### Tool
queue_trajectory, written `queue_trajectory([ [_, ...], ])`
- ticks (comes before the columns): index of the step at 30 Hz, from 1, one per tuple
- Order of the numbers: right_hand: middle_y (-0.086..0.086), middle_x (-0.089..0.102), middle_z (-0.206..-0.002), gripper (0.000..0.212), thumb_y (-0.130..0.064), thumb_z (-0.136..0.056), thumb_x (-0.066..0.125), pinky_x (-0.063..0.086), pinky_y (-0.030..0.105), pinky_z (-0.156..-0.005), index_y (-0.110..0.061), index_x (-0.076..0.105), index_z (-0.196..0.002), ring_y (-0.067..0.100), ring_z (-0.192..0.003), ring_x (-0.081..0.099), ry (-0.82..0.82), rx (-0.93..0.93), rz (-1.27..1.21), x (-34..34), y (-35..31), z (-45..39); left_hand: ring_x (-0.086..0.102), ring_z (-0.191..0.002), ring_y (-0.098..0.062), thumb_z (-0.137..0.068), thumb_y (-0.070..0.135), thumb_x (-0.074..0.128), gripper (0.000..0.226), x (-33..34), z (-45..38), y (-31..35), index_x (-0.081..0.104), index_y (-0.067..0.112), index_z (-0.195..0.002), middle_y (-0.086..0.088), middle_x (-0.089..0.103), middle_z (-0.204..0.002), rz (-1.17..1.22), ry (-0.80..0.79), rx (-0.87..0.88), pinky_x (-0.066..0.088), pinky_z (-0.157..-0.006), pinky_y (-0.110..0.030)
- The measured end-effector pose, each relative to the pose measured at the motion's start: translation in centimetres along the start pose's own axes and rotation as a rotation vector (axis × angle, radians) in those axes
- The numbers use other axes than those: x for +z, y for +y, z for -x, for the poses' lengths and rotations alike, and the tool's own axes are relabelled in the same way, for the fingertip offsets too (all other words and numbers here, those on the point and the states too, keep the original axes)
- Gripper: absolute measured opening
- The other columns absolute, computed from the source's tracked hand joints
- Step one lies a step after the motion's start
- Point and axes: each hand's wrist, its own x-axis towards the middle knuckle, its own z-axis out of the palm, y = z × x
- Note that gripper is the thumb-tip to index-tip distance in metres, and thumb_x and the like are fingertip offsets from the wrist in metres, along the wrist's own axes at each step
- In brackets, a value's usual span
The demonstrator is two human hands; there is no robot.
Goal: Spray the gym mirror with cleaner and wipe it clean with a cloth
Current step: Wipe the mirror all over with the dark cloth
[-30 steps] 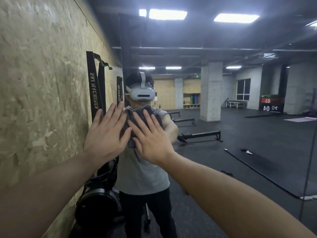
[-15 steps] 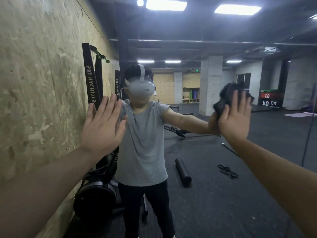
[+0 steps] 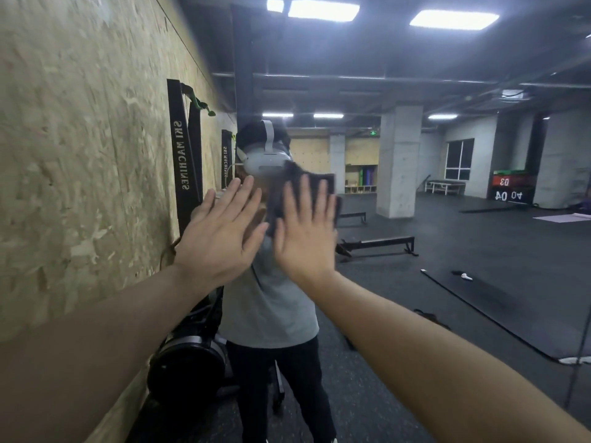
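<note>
Pressing cloth, right hand flat

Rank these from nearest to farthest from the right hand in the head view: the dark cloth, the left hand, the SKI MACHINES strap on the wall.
1. Dark cloth, pressed under the right hand.
2. Left hand, just beside it on the left.
3. SKI MACHINES strap, farther left on the wooden wall.

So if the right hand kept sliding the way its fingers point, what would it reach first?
The right hand points up the mirror, pressing the dark cloth; only bare glass seems to lie ahead.
</note>
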Motion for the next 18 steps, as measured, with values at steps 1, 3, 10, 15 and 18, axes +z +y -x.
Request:
queue_trajectory([
  [1, 0.016, -0.001, -0.170, 0.068, -0.039, -0.104, 0.026, -0.006, 0.055, -0.126, -0.012, 0.002, -0.161, 0.042, -0.156, -0.006, -0.023, -0.079, 0.021, 0.4, -1.3, 0.3, 0.018, -0.156, -0.020, -0.105, 0.054, 0.009, 0.073, 0.0, 0.1, -0.1, 0.033, 0.011, -0.158, -0.005, 0.022, -0.168, -0.006, -0.002, 0.012, 0.020, -0.125, -0.050],
  [3, 0.018, 0.006, -0.170, 0.068, -0.038, -0.103, 0.028, -0.004, 0.054, -0.127, -0.008, 0.009, -0.162, 0.040, -0.156, -0.004, -0.040, -0.148, 0.056, 0.8, -2.1, 0.7, 0.017, -0.156, -0.021, -0.105, 0.054, 0.011, 0.073, 0.0, 0.4, -0.3, 0.032, 0.009, -0.158, -0.006, 0.021, -0.168, -0.026, -0.014, 0.034, 0.020, -0.125, -0.050],
  [10, 0.009, 0.018, -0.169, 0.059, -0.035, -0.107, 0.039, 0.008, 0.050, -0.128, -0.018, 0.025, -0.161, 0.032, -0.158, 0.008, -0.097, -0.425, 0.126, -1.3, 4.2, 0.7, 0.016, -0.156, -0.028, -0.105, 0.054, 0.013, 0.075, 0.8, 0.8, 0.9, 0.031, 0.003, -0.157, -0.014, 0.023, -0.167, -0.052, 0.015, 0.003, 0.015, -0.125, -0.054],
  [15, 0.007, 0.008, -0.170, 0.058, -0.039, -0.108, 0.027, 0.006, 0.050, -0.129, -0.022, 0.013, -0.161, 0.032, -0.158, 0.004, -0.094, -0.327, 0.200, -3.5, 11.7, 1.3, 0.010, -0.157, -0.028, -0.103, 0.053, 0.021, 0.074, 1.1, 0.7, 3.7, 0.028, 0.004, -0.159, -0.016, 0.015, -0.168, -0.012, 0.010, -0.127, 0.013, -0.126, -0.054],
  [18, 0.010, 0.011, -0.170, 0.060, -0.038, -0.106, 0.025, -0.001, 0.046, -0.129, -0.018, 0.014, -0.162, 0.034, -0.158, 0.006, -0.049, -0.188, 0.188, -4.8, 17.2, 1.5, 0.009, -0.157, -0.027, -0.103, 0.052, 0.021, 0.074, 1.6, 0.6, 4.8, 0.024, 0.003, -0.159, -0.015, 0.013, -0.169, 0.018, 0.017, -0.202, 0.015, -0.126, -0.055],
])
